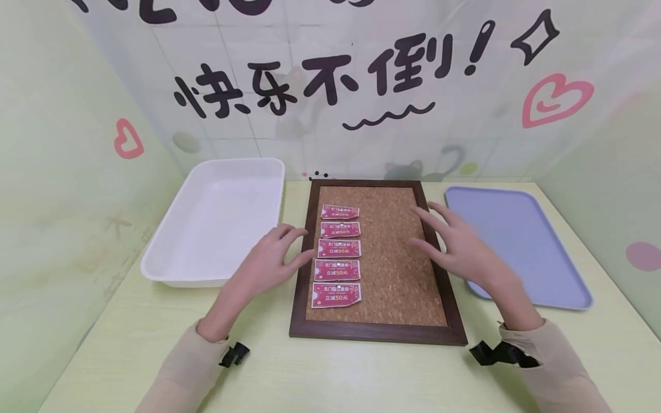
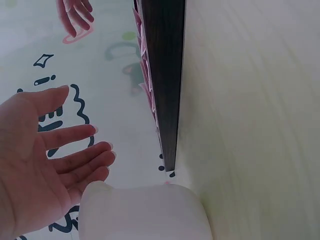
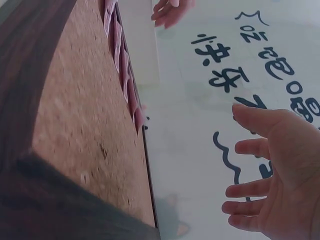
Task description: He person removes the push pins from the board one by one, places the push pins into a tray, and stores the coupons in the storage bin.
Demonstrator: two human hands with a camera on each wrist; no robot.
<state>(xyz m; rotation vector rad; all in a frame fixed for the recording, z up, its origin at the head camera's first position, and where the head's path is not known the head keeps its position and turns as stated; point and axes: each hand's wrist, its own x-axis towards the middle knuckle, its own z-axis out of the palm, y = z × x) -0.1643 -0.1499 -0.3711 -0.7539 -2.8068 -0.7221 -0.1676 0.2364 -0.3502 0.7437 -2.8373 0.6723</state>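
A corkboard [image 1: 397,275] in a dark brown wooden frame lies on the table. Down its left half runs a column of several pink paper coupons [image 1: 337,297], each with a small white dot like a pin head near its top. My left hand [image 1: 276,255] hovers by the frame's left edge, fingers spread and holding nothing. Over the right edge is my right hand [image 1: 462,246], also empty, its fingers loosely extended. Both wrist views show the palms apart from the board: left hand [image 2: 40,160], right hand [image 3: 285,175]. In the right wrist view the coupons' edges curl up from the cork.
To the left stands a deep white tray [image 1: 212,280], and to the right lies a flat blue-lavender tray [image 1: 516,229], partly behind my right hand. A printed backdrop [image 1: 320,143] with black lettering rises behind the pale table [image 1: 351,373].
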